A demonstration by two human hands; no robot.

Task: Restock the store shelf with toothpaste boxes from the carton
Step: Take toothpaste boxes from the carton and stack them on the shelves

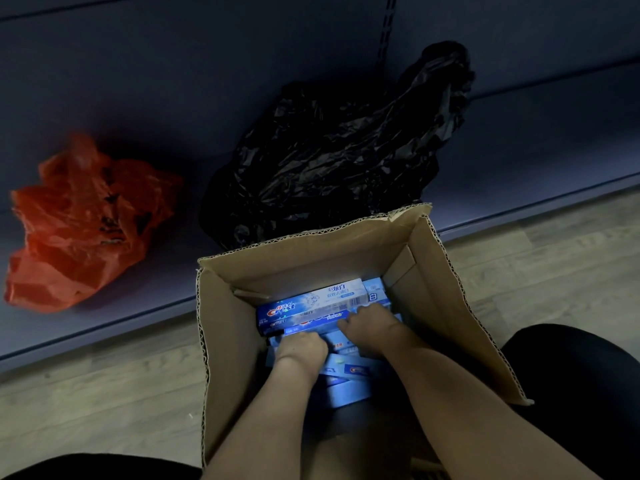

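Observation:
An open brown cardboard carton (228,341) stands on the floor between my knees. Several blue toothpaste boxes (311,306) lie stacked flat inside it. Both my arms reach down into the carton. My left hand (303,346) has its fingers curled down over the near edge of a toothpaste box. My right hand (372,329) lies on the boxes to the right, fingers curled around the same stack. The fingertips of both hands are hidden among the boxes. The dark bottom shelf (173,265) runs just beyond the carton.
A crumpled red plastic bag (83,226) lies on the shelf at the left. A black plastic bag (339,147) sits on the shelf right behind the carton. Wood-look floor (86,403) spreads to both sides. My dark-clad knees flank the carton.

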